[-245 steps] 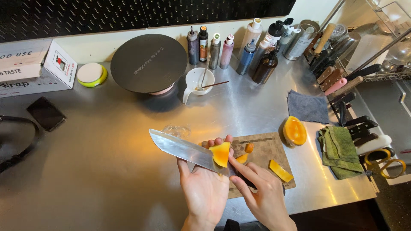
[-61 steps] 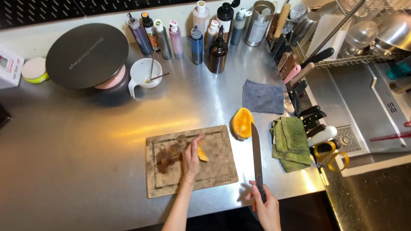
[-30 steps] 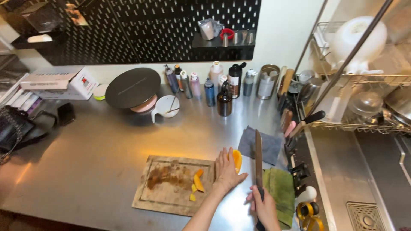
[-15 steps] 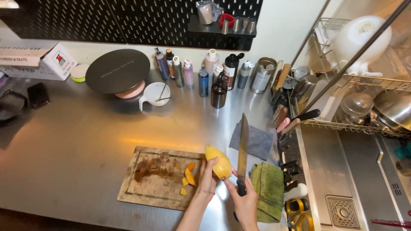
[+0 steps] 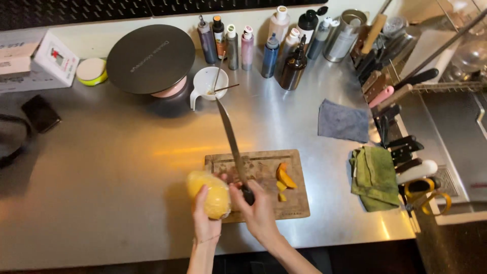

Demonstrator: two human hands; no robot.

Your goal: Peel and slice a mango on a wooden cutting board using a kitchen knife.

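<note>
— Yellow fruit (image 5: 209,193), rounded and pale, sits cupped in the person's left hand (image 5: 205,218), fingers curled up around its near side. It hangs over the left end of the wooden cutting board (image 5: 264,177).

— And the other hand?

— The right hand (image 5: 257,208) is wrapped tight around the dark handle of a long kitchen knife (image 5: 231,139). The blade points away from the person, up across the board toward a small white cup (image 5: 208,83) with a stick in it.

— Is the blade touching the fruit?

— Can't tell from here. It runs just beside the fruit, on its right.

— Anything on the board?

— A few orange fruit pieces (image 5: 284,180) near its right end, well clear of both hands.

— What's around them?

— Steel counter (image 5: 101,167) all over. A grey cloth (image 5: 343,122) and a folded green towel (image 5: 374,177) lie to the right, a row of squeeze bottles (image 5: 253,43) stands along the back, and a round dark lid (image 5: 150,58) rests on something pink at the back left.
</note>
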